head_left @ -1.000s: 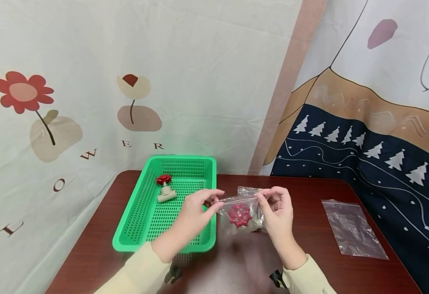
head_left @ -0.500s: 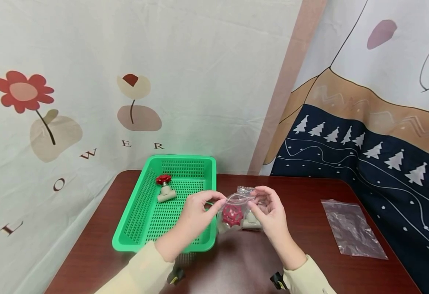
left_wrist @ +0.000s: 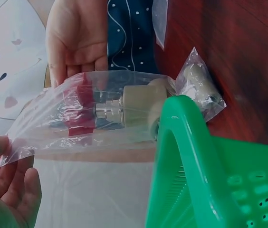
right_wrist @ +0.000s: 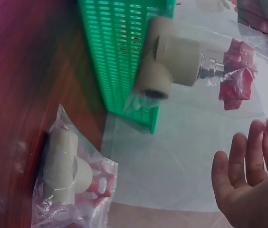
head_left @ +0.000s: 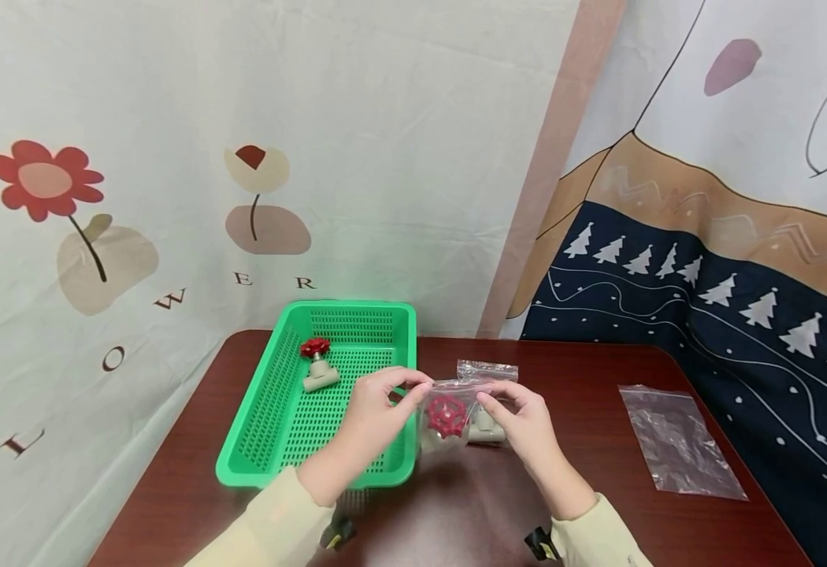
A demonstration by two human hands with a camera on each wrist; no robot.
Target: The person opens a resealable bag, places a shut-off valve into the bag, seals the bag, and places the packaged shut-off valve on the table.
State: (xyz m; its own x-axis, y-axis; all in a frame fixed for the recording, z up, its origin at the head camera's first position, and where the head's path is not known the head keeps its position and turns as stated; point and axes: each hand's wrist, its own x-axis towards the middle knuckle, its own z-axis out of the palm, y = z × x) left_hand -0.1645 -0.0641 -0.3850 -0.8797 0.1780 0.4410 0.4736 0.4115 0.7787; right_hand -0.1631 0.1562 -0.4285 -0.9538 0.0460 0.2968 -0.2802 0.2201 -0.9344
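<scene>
Between my hands hangs a clear zip bag (left_wrist: 43,128) with a stop valve (left_wrist: 143,107) inside; the valve has a red handwheel and a beige tee-shaped body. My left hand (head_left: 378,405) pinches one top corner of the bag between thumb and forefinger. At the opposite top corner, my right hand (head_left: 527,417) pinches the edge, its other fingers loosely bent in the right wrist view. Behind the held bag, another bagged valve (right_wrist: 62,166) lies on the table, partly covered in the head view. An unbagged valve (head_left: 321,374) lies in the green basket (head_left: 225,465).
A flat clear zip bag (head_left: 683,441) lies on the right of the brown table (head_left: 584,472). The basket's right wall stands close beside my left hand and the held bag. A printed cloth (head_left: 399,157) hangs behind the table.
The held bag and my right hand have shifted left, uncovering more of the bagged valve behind. The bag's top edge bowed apart half a second ago and now looks drawn straight.
</scene>
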